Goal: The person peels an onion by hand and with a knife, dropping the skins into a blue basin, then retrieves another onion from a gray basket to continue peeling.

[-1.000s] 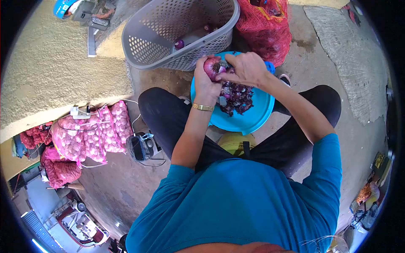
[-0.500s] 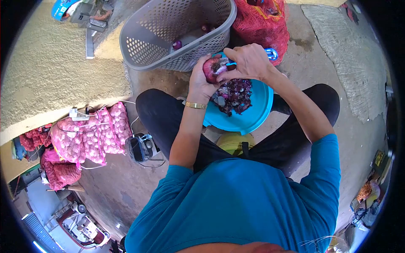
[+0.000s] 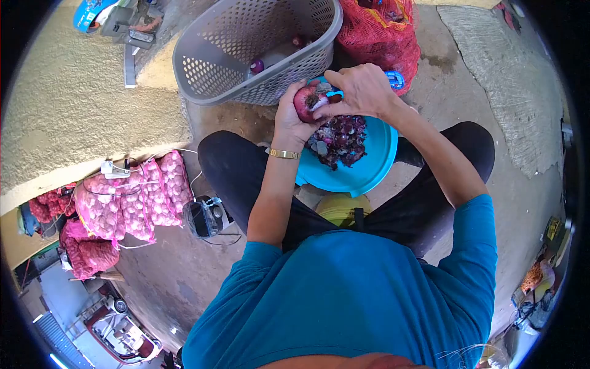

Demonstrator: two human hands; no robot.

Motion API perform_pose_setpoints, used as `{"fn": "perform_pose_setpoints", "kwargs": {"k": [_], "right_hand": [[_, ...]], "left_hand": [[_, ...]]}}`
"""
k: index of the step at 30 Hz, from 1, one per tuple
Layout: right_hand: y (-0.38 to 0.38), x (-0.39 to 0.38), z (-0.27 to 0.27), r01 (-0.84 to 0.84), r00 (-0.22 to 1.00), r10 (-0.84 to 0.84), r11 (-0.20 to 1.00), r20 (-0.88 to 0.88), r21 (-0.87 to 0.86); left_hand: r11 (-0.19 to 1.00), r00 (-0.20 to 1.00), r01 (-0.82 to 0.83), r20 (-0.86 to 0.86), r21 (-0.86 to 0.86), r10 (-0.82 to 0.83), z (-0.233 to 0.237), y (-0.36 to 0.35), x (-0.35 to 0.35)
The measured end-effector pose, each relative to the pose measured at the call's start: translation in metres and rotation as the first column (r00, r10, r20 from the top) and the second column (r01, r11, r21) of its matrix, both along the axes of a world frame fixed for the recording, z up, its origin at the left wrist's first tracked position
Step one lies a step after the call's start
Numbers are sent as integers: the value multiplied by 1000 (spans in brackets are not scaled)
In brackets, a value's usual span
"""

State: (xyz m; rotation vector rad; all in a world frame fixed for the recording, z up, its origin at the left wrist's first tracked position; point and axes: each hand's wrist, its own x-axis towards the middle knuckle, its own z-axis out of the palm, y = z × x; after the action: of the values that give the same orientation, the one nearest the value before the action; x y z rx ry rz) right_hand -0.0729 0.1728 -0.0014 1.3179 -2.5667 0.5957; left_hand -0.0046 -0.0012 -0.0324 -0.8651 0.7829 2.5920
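Observation:
My left hand (image 3: pixel 294 120) is wrapped around a large red onion (image 3: pixel 302 106), whose root end faces right with dry, loose skin about it. My right hand (image 3: pixel 362 92) is closed on a small blue knife (image 3: pixel 335 94), mostly hidden by the fingers, and its thumb presses against the onion. Under both hands lies a light-blue basin (image 3: pixel 382 163). Inside it is a pile of dark purple onion skins and scraps (image 3: pixel 347 141).
A grey perforated basket (image 3: pixel 261 86) with a few red onions stands beyond my hands. Beside it is a red mesh sack (image 3: pixel 381 43). Pink net bags of bulbs (image 3: pixel 132 200) lean on the left wall, near a dark device with cables (image 3: pixel 206 216). A yellow seat (image 3: pixel 335 210) is between my legs.
The onion has turned slightly in my left hand, and the blue knife has shifted a little at its root end. Otherwise both arms stay where they were.

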Motion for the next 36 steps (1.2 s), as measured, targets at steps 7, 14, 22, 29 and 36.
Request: {"fn": "perform_pose_setpoints", "kwargs": {"k": [7, 14, 22, 29, 36], "right_hand": [[0, 4, -6, -37, 998, 35, 998, 54, 49], [-1, 12, -25, -27, 998, 25, 999, 64, 22], [-11, 29, -25, 71, 977, -70, 997, 200, -2], [-15, 36, -21, 99, 968, -83, 993, 238, -57], [-13, 30, -10, 81, 953, -81, 997, 292, 13]], "left_hand": [[998, 1000, 18, 9, 65, -19, -5, -4, 2], [994, 991, -78, 115, 74, 69, -22, -1, 2], [967, 968, -251, -36, -49, 249, -18, 10, 4], [757, 817, -574, -282, -313, 503, -14, 31, 0], [639, 710, -673, -569, -373, 416, -5, 36, 0]]}}
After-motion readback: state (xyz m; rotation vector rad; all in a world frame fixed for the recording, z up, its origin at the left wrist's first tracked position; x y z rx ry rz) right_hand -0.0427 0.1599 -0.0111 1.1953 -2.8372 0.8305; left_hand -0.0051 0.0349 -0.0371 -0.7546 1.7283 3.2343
